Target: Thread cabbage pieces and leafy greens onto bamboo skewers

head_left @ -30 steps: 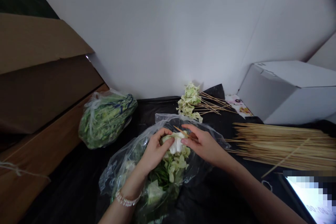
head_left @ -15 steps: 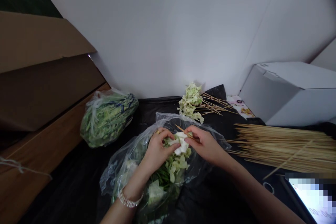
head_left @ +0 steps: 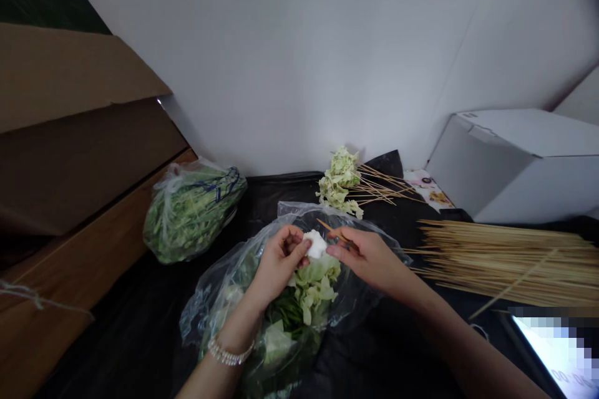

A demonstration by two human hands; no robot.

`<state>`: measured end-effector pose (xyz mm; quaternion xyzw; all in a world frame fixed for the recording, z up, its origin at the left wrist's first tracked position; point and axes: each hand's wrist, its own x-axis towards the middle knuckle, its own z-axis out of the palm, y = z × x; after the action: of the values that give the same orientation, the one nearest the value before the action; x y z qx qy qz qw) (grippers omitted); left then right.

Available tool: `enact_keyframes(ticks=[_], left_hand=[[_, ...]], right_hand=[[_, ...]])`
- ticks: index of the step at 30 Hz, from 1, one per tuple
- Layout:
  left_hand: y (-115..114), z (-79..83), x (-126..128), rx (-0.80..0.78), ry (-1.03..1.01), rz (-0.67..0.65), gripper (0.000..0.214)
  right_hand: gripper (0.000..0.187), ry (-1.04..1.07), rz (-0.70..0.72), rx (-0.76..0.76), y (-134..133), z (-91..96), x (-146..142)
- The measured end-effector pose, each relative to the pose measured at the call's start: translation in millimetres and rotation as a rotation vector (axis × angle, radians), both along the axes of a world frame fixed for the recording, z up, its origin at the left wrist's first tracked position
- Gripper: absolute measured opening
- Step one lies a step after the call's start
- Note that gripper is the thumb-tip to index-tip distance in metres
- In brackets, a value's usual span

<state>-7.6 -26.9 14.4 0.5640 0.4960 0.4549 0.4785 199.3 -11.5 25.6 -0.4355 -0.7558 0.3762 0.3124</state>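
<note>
Cabbage piece (head_left: 316, 243) now bunched smaller, over the bag (head_left: 224, 287). My left hand (head_left: 281, 262) pinches it; my right hand (head_left: 369, 259) grips the skewer (head_left: 333, 232), slanting alongside, touching.

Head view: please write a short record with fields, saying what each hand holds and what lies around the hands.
held left: left hand pinches a pale cabbage piece
held right: right hand holds a skewer, tip near the cabbage piece
under hands: open clear bag with cabbage leaves
behind: loaded skewers by the wall
right side: pile of bare skewers; white box
left side: tied bag of greens; cardboard box
surface: black sheet
</note>
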Motion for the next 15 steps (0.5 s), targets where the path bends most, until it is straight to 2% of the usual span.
enact_keyframes(ticks=[3,7,12,15], left_hand=[[-0.1,2.7,0.6,-0.063,-0.070,-0.074,0.034],[-1.5,4.4,2.0,-0.059,-0.084,-0.094,0.035],[-3.2,4.4,1.5,-0.066,0.034,-0.103,0.028],[-4.2,6.1,0.7,0.033,0.092,-0.107,0.025]], right_hand=[[0.017,-0.023,0.011,0.052,-0.6,-4.3,-4.2],[0.023,-0.009,-0.015,0.070,-2.0,-2.8,-5.1],[0.015,0.014,-0.032,0.070,-4.3,-0.2,-8.1],[0.025,0.077,-0.038,0.024,-1.6,0.8,-5.8]])
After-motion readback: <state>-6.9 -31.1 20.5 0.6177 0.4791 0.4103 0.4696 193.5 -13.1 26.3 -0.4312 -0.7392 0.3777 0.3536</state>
